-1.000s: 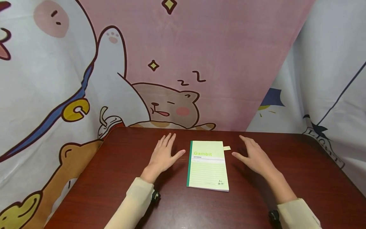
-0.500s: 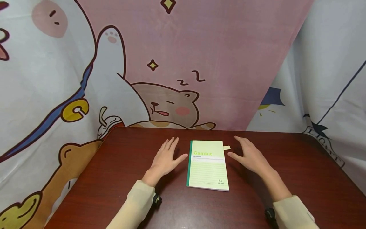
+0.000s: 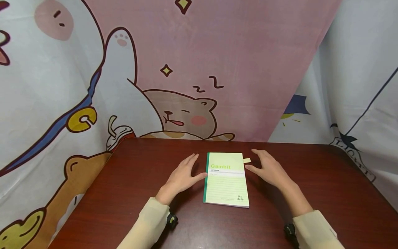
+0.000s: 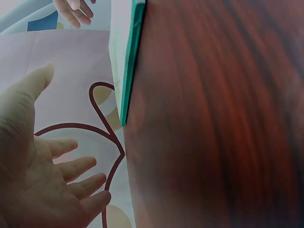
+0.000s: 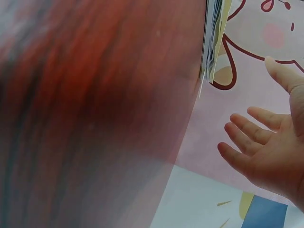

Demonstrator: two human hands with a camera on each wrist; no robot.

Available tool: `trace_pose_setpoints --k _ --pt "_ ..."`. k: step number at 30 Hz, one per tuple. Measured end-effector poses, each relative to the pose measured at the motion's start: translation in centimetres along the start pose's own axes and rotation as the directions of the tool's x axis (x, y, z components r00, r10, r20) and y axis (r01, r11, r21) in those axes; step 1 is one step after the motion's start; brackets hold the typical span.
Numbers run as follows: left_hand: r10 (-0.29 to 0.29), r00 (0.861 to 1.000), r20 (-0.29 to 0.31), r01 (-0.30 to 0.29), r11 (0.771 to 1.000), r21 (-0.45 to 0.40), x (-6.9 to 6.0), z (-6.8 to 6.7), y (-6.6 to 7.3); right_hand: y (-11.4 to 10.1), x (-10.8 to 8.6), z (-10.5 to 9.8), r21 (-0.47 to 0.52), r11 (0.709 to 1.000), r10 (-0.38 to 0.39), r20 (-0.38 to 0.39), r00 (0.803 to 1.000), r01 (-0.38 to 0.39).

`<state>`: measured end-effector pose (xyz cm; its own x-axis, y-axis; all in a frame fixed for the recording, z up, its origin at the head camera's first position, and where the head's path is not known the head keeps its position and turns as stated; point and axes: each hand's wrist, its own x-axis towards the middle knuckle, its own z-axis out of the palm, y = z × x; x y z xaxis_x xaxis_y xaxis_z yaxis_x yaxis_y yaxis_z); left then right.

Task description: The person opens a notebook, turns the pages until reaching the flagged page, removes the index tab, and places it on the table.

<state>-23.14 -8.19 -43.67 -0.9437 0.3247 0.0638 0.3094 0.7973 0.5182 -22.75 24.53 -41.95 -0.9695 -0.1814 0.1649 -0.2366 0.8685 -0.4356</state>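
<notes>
A pale green notebook [image 3: 226, 186] marked "Gambit" lies closed on the dark red-brown table, its green spine to the left. A small cream tab [image 3: 247, 160] sticks out from its upper right edge. My left hand [image 3: 181, 178] hovers to the left of the spine with fingers spread; in the head view the thumb tip overlaps the spine's edge. In the left wrist view a gap shows between that thumb and the notebook. To the right of the notebook, my right hand [image 3: 273, 171] is held with fingers extended and thumb toward the page edge, apart from it. Neither hand holds anything.
The wooden table [image 3: 342, 193] spreads around the notebook. Behind it hangs a cloth backdrop [image 3: 248, 69] printed with cartoon animals. Dark wrist-worn devices sit at the left cuff [image 3: 152, 214] and the right cuff [image 3: 314, 226].
Both hands have drawn in toward the notebook, the left moving right and slightly nearer, the right moving left. The notebook has stayed in place.
</notes>
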Motion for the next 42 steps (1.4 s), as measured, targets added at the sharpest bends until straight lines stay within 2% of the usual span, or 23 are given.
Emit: trace_pose_setpoints --k 14,27,35,42 --pt "0.038 0.996 0.077 -0.027 0.991 -0.130 -0.7 0.4 0.6 -0.4 0.7 0.6 0.033 0.999 0.009 0.006 1.000 -0.009" --pt "0.048 0.994 0.102 -0.020 0.967 -0.255 -0.9 0.7 0.8 -0.7 1.5 1.0 0.062 0.998 0.019 0.032 0.999 -0.021" --pt "0.081 0.990 0.114 -0.038 0.938 -0.344 -1.0 1.0 0.8 -0.9 1.6 1.3 0.125 0.992 0.014 0.058 0.998 -0.021" --pt "0.101 0.988 0.118 -0.054 0.935 -0.350 -1.1 1.1 0.8 -1.0 1.6 1.6 0.215 0.975 0.031 0.112 0.993 -0.054"
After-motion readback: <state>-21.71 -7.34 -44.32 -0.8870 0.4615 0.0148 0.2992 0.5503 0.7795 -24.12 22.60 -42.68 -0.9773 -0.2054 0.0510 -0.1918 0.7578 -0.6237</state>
